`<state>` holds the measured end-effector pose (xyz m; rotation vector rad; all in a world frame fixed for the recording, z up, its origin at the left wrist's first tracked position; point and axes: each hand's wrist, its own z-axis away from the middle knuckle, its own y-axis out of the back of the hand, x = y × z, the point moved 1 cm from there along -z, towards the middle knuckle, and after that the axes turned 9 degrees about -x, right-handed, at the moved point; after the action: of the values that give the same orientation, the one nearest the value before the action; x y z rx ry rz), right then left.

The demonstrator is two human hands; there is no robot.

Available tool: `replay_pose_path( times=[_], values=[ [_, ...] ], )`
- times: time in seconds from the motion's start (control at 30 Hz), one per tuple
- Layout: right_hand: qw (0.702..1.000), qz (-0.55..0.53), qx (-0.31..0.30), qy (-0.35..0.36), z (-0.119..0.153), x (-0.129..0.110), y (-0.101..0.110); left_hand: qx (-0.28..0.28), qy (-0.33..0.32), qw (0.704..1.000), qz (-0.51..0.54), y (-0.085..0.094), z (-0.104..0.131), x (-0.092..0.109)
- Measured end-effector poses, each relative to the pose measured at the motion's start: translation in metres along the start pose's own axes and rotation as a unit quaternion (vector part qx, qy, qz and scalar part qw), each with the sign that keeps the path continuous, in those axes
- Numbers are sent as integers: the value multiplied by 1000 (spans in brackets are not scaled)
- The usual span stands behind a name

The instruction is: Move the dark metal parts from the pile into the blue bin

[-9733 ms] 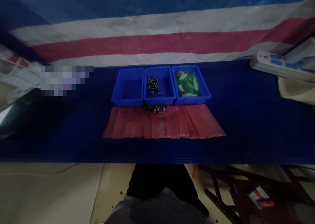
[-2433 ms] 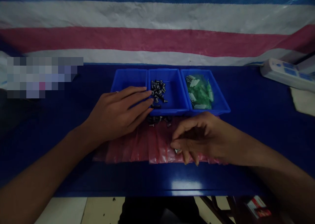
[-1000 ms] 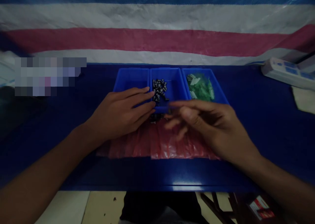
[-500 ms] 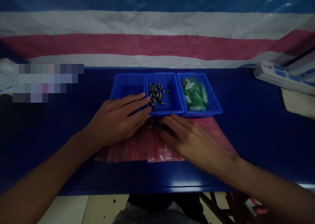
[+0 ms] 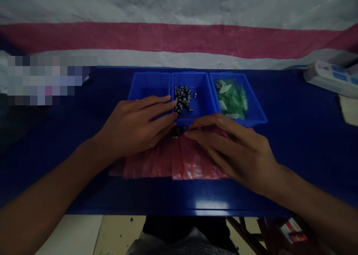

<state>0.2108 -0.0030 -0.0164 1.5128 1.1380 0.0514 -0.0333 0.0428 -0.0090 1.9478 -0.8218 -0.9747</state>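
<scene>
My left hand (image 5: pixel 137 122) lies with fingers stretched out across the front of the left blue bin (image 5: pixel 151 84), fingertips at the near left corner of the middle blue bin (image 5: pixel 204 94). Several dark screws (image 5: pixel 183 98) are heaped in that middle bin. More dark screws (image 5: pixel 175 136) lie just in front of it, on pink plastic bags (image 5: pixel 165 165), partly covered by my left fingers. My right hand (image 5: pixel 243 150) reaches to these loose screws from the right, thumb and forefinger tips pinched together; what is between them is hidden.
In the right blue bin (image 5: pixel 256 117) is a green plastic bag (image 5: pixel 233 100) with pale pieces. A white power strip (image 5: pixel 321 75) stands at the right on the blue table (image 5: pixel 302 154). Behind runs a striped sheet (image 5: pixel 179 40). At the left, part of the view is blurred out.
The view has tipped down and shifted slightly. My right hand has turned, its knuckles lifting and moving right, while its fingertips stay by the loose screws. My left hand keeps its place.
</scene>
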Motion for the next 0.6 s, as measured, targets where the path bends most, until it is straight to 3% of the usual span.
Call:
replay_pose_path(
  times=[0.17,0.27,0.4,0.47,0.6],
  values=[
    [998,11,11,56,0,-1,1,5,-9,1000,26,-1,1,-2],
    [991,-125,-46,4,0,-1,3,2,4,1000,24,-1,1,-1],
    [895,-389,-141,-164,-2,-2,2,-4,11,1000,1,-1,0,1],
    [876,-433,-115,-178,-4,-2,2,1,7,1000,-6,-1,-1,1],
    [883,-448,29,-137,-4,0,4,-2,4,1000,-7,0,-2,0]
  ],
)
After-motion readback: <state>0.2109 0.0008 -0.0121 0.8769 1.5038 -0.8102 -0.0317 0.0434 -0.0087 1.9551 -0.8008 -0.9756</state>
